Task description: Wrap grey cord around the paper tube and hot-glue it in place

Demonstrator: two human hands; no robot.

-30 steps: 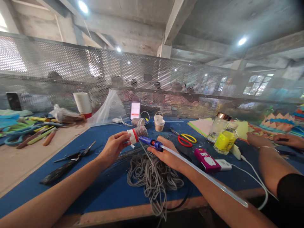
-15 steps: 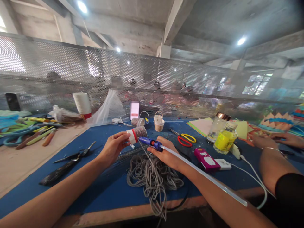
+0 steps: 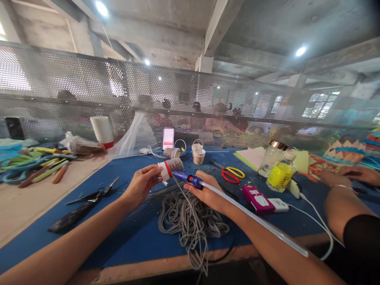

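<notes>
My left hand (image 3: pixel 141 186) grips a white paper cup with a red band (image 3: pixel 170 166), held sideways and partly wrapped in grey cord. My right hand (image 3: pixel 208 192) is closed on a blue glue gun (image 3: pixel 187 178) whose nozzle touches the cup. A long clear glue stick (image 3: pixel 255 221) trails back from the gun over my right forearm. Below both hands lies a heap of grey cord (image 3: pixel 190 219) on the blue table mat (image 3: pixel 130 237).
Black scissors (image 3: pixel 92 194) lie left, red-and-yellow scissors (image 3: pixel 231 173) right of centre. A pink power bank (image 3: pixel 257 196) with white cable, a glass jar (image 3: pixel 271 158), a yellow bottle (image 3: pixel 280 174) and small cord-wrapped cups (image 3: pixel 198 153) stand nearby. Another person's arms (image 3: pixel 341 198) rest at right. A mesh screen (image 3: pixel 190 103) backs the table.
Almost nothing has changed. My hands keep the cup and glue gun together in the same place; the other person's hands at the right shifted slightly.
</notes>
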